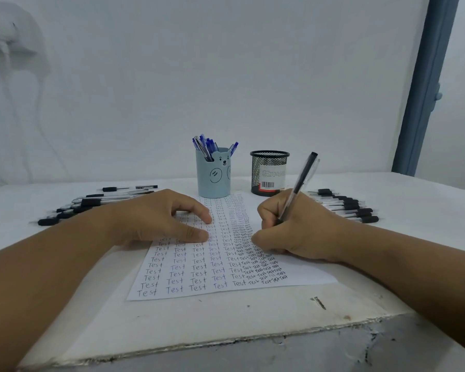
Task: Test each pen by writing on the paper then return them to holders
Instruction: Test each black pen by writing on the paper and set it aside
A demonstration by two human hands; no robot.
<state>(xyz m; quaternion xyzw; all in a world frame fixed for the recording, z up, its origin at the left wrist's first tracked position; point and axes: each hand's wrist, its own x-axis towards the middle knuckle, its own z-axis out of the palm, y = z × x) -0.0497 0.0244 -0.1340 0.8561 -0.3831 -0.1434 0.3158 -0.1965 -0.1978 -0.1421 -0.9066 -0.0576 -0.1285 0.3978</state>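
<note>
A white paper (199, 275) covered in rows of the word "Test" lies on the table in front of me. My right hand (293, 226) grips a black pen (302, 178) with its cap posted on the back end; the tip is hidden behind my fingers over the paper's right side. My left hand (161, 216) rests on the sheet's upper left with fingers loosely bent, holding it down. Behind the paper stand a light blue bear holder (212, 175) with several blue pens (207, 146) and a black mesh holder (269, 173) with no pens showing above its rim.
Several black pens lie in a pile at the left (91, 204) and another row at the right (344, 208). The white table (253, 312) has a chipped front edge and a small dark mark near it. A wall stands right behind the holders.
</note>
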